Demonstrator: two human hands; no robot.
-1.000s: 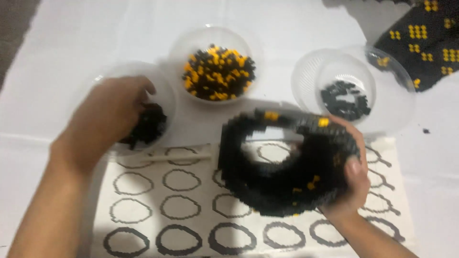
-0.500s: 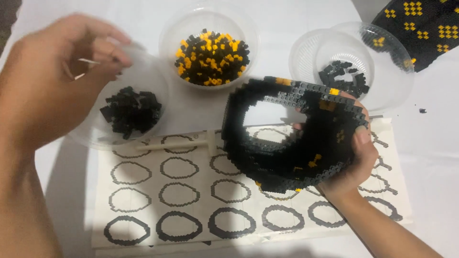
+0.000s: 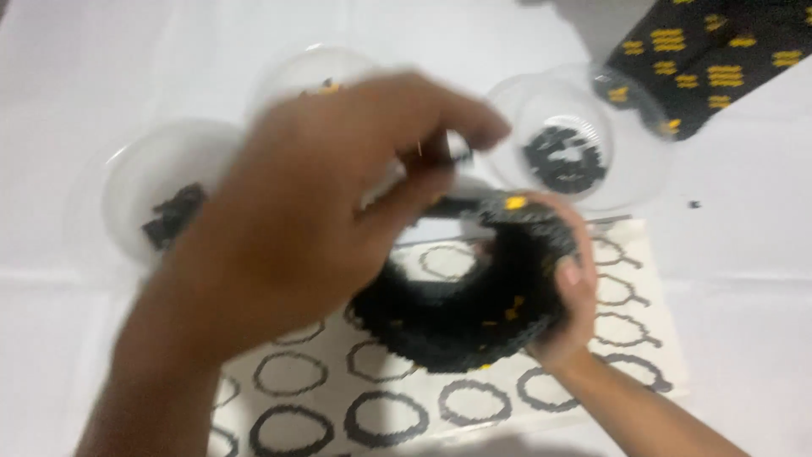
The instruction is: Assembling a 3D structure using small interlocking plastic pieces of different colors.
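A black ring built of small bricks (image 3: 461, 317), flecked with a few yellow ones, is held just above a white sheet printed with rows of black circles (image 3: 630, 338), near the middle of the worktop (image 3: 744, 288). The right hand (image 3: 568, 296) holds the ring by its right side, its grip clamped on the ring, with the thumb lying over the outer face and the fingers hidden behind it. The left hand (image 3: 330, 203) hangs above the ring's upper left part and covers it; it is blurred, its fingertips (image 3: 440, 156) drawn together at the ring's top edge. Whether they pinch a small piece cannot be told.

Behind the ring stand three clear plastic bowls. The left bowl (image 3: 139, 182) holds a small heap of black bricks at its bottom. The middle bowl (image 3: 309, 72) is mostly hidden by the left hand; only its rim and a speck of yellow show. The right bowl (image 3: 584, 140) holds a loose cluster of black bricks. Just beyond it, at the top right corner, lies a flat black brick panel with yellow patches (image 3: 723, 59), its lower edge touching or overlapping the right bowl's rim. A single dark bit (image 3: 694, 204) lies on the white cloth to the right of that bowl.
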